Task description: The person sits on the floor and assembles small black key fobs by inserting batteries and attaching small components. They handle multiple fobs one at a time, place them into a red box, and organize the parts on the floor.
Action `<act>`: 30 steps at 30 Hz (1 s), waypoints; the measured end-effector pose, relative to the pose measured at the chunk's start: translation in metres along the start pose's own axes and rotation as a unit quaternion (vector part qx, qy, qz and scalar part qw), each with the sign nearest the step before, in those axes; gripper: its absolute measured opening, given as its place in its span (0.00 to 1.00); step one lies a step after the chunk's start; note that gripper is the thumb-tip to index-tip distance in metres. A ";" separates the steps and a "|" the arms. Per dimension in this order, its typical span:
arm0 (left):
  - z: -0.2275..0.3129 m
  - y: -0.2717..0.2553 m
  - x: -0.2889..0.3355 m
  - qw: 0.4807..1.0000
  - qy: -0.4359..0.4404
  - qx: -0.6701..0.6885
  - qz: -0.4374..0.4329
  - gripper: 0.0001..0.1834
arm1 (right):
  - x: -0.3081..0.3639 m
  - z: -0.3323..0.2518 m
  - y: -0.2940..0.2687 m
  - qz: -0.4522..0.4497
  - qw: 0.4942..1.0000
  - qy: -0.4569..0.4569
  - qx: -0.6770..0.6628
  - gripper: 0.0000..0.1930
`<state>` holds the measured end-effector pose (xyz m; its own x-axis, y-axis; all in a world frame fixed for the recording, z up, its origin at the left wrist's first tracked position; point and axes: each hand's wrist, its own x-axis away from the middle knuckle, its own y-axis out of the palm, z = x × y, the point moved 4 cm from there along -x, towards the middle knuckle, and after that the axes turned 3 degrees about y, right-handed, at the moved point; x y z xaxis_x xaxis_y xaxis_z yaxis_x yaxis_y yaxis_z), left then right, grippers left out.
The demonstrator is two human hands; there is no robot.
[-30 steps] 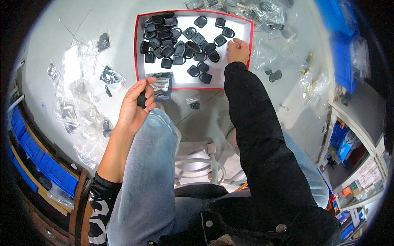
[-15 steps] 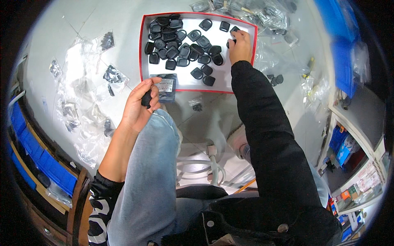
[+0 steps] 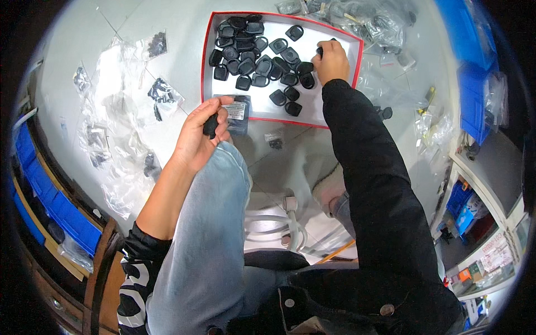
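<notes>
A shallow white box with a red rim [image 3: 258, 119] lies on the floor before me, holding many black plastic key shells [image 3: 263, 65]. They crowd its left and middle, some overlapping. My right hand [image 3: 333, 62] reaches into the right side of the box, its fingers closed around black key shells that show only at the fingertips. Outside the near left corner, my left hand [image 3: 204, 131] is closed on a black key shell [image 3: 210, 126], half hidden by the fingers. Just past that hand, a clear bag with a label [image 3: 239, 111] overlaps the box's near edge.
Clear plastic bags [image 3: 120, 139] with small dark parts are spread over the floor at left. More bags [image 3: 374, 25] pile beyond the box at far right. Blue bins [image 3: 474, 103] stand at the right, and a shelf cabinet [image 3: 486, 234] sits nearer.
The view has shifted, moving the scene rightward. A key shell at the box's far right is gone from its place, and my right fingers have closed there. My left hand keeps its hold.
</notes>
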<state>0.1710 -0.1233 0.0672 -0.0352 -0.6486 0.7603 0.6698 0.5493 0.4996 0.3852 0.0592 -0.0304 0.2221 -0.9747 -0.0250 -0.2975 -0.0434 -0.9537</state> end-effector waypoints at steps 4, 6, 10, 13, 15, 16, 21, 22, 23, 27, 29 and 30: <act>-0.001 -0.002 0.000 1.000 -0.008 0.009 0.001 0.14 | 0.004 0.021 -0.019 0.079 0.985 0.068 -0.135 0.12; -0.001 -0.003 0.000 1.000 -0.011 0.010 0.002 0.14 | 0.023 0.033 -0.023 0.026 0.965 0.149 -0.213 0.12; -0.003 -0.001 -0.002 1.000 -0.010 0.012 -0.009 0.14 | 0.065 0.034 -0.020 -0.075 0.961 0.181 -0.196 0.10; -0.004 0.000 0.000 1.000 -0.010 0.011 -0.010 0.14 | 0.081 0.030 -0.013 -0.120 0.966 0.178 -0.141 0.10; -0.005 0.001 0.000 1.000 -0.012 0.007 -0.005 0.14 | 0.083 0.027 -0.010 -0.143 0.973 0.170 -0.061 0.11; -0.006 0.001 0.000 1.000 -0.013 0.004 -0.002 0.14 | 0.081 0.025 -0.011 -0.130 0.976 0.165 -0.066 0.13; -0.007 0.002 -0.001 1.000 -0.008 0.004 0.003 0.14 | 0.056 0.001 -0.009 -0.063 0.984 0.072 -0.148 0.17; -0.006 0.002 -0.001 1.000 -0.009 0.004 0.005 0.14 | 0.051 -0.004 -0.005 -0.066 0.986 0.056 -0.140 0.17; -0.006 0.002 -0.001 1.000 -0.009 0.003 0.004 0.14 | 0.047 -0.010 -0.003 -0.055 0.988 0.026 -0.139 0.17; -0.005 0.000 -0.002 1.000 -0.011 0.009 -0.002 0.14 | 0.038 -0.005 0.002 -0.084 0.991 0.045 -0.098 0.13; -0.005 -0.001 -0.002 1.000 -0.009 0.009 -0.003 0.14 | 0.039 0.011 -0.003 -0.102 0.959 0.137 -0.228 0.11; -0.005 -0.001 -0.002 1.000 -0.008 0.008 0.000 0.14 | 0.042 0.018 -0.008 -0.113 0.941 0.161 -0.277 0.11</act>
<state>0.1742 -0.1253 0.0631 -0.0465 -0.6399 0.7671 0.6574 0.5586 0.5058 0.4132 0.0224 -0.0294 0.0709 -0.9391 0.3364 -0.7341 -0.2774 -0.6197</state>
